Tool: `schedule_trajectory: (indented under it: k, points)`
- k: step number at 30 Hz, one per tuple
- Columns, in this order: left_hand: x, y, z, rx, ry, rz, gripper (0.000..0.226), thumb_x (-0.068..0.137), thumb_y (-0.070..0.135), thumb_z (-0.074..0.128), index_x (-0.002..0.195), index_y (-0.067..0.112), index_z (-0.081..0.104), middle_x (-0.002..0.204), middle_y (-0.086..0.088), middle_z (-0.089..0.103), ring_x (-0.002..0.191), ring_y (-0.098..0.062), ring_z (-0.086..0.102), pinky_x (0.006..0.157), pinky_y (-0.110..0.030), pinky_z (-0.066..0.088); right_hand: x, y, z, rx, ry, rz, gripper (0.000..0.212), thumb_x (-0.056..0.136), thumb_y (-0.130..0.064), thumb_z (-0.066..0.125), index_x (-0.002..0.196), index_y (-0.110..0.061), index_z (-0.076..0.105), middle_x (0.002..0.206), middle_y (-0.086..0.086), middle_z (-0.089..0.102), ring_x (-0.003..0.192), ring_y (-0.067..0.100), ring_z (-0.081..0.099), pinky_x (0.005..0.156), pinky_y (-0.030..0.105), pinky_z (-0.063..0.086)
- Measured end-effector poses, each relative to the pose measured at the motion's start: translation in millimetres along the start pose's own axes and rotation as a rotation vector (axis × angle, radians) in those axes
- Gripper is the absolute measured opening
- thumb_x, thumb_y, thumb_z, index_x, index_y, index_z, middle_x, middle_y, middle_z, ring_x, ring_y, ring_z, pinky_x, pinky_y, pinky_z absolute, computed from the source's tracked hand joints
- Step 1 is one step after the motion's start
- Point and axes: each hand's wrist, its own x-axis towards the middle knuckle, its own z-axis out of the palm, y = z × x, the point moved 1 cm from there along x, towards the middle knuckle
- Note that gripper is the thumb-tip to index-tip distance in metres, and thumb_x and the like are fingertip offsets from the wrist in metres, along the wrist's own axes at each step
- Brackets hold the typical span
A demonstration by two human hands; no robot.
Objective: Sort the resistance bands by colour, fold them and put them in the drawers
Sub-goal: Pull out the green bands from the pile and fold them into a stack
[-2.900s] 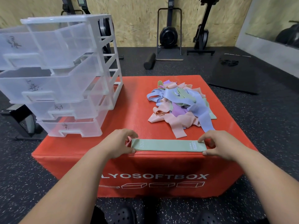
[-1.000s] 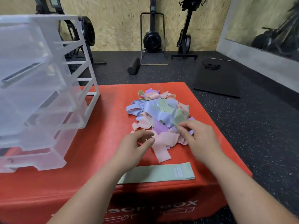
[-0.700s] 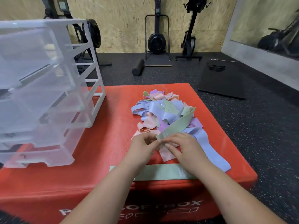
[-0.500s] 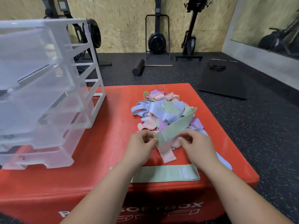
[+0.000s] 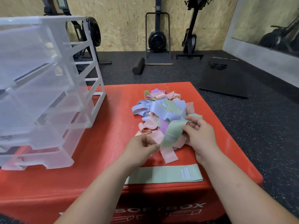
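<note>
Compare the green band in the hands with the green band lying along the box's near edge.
The held green fabric band is lifted, slanting over the pile; the flat green fabric band lies on the red soft box.
The held band bends and twists; the flat band is straight.
The left hand and right hand grip the held band; neither touches the flat band.
Both are pale green with white print.

The red soft plyo box [image 5: 113, 120] stands on the black speckled rubber floor [image 5: 242, 126]. On its top, a clear plastic drawer unit [image 5: 40, 94] occupies the left side, and a loose pile of resistance bands [image 5: 161, 110] in blue, pink, purple and green lies right of centre. One flat green band [image 5: 163, 174] lies along the near edge, just in front of the pile.
</note>
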Motion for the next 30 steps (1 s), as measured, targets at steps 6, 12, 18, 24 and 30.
schedule_trajectory:
  k: [6, 12, 18, 24, 30]
  points:
    - [-3.3, 10.5, -7.7, 0.107, 0.18, 0.313, 0.018, 0.098, 0.027, 0.073, 0.115, 0.034, 0.07, 0.109, 0.023, 0.073, 0.096, 0.0, 0.067, 0.076, -0.013, 0.045, -12.4, -31.4, -2.3, -0.255, -0.177, -0.368, 0.044, 0.091, 0.005, 0.059, 0.115, -0.03, 0.072, 0.104, -0.001, 0.07, 0.069, 0.007, 0.058, 0.067, 0.018, 0.047]
    - [-12.6, 28.0, -5.7, 0.146, 0.074, 0.536, 0.043, 0.106, 0.026, 0.065, 0.145, 0.041, 0.058, 0.142, 0.026, 0.059, 0.136, -0.006, 0.05, 0.102, -0.013, 0.042, -19.1, -47.8, 1.4, -0.501, -0.504, -0.539, 0.043, 0.091, 0.003, 0.069, 0.114, -0.033, 0.073, 0.102, -0.01, 0.076, 0.099, 0.012, 0.071, 0.085, 0.028, 0.054]
    - [-2.1, 19.1, -10.3, 0.378, 0.036, 0.593, 0.023, 0.101, 0.032, 0.071, 0.12, 0.043, 0.068, 0.105, 0.025, 0.069, 0.11, -0.002, 0.055, 0.107, -0.034, 0.041, -27.1, -47.1, 4.0, -0.629, -0.576, -0.627, 0.037, 0.088, 0.003, 0.073, 0.105, -0.029, 0.073, 0.097, -0.017, 0.077, 0.098, 0.004, 0.071, 0.084, 0.011, 0.048]
    - [6.8, 11.5, -11.6, 0.456, 0.092, 0.647, 0.004, 0.099, 0.029, 0.072, 0.098, 0.033, 0.071, 0.109, 0.015, 0.067, 0.111, -0.014, 0.05, 0.099, -0.028, 0.04, -16.5, -32.1, -3.9, -0.821, -0.497, -0.605, 0.034, 0.085, -0.018, 0.083, 0.111, -0.038, 0.072, 0.096, -0.022, 0.072, 0.091, -0.002, 0.065, 0.076, 0.01, 0.043]
    - [9.9, 9.5, -20.9, 0.476, 0.137, 0.665, 0.006, 0.1, 0.029, 0.067, 0.104, 0.028, 0.072, 0.096, 0.033, 0.061, 0.109, -0.011, 0.055, 0.098, -0.039, 0.047, -12.0, -35.8, -22.8, -0.931, -0.372, -0.572, 0.015, 0.09, -0.027, 0.079, 0.089, -0.04, 0.072, 0.078, -0.024, 0.07, 0.077, 0.0, 0.063, 0.068, 0.025, 0.047]
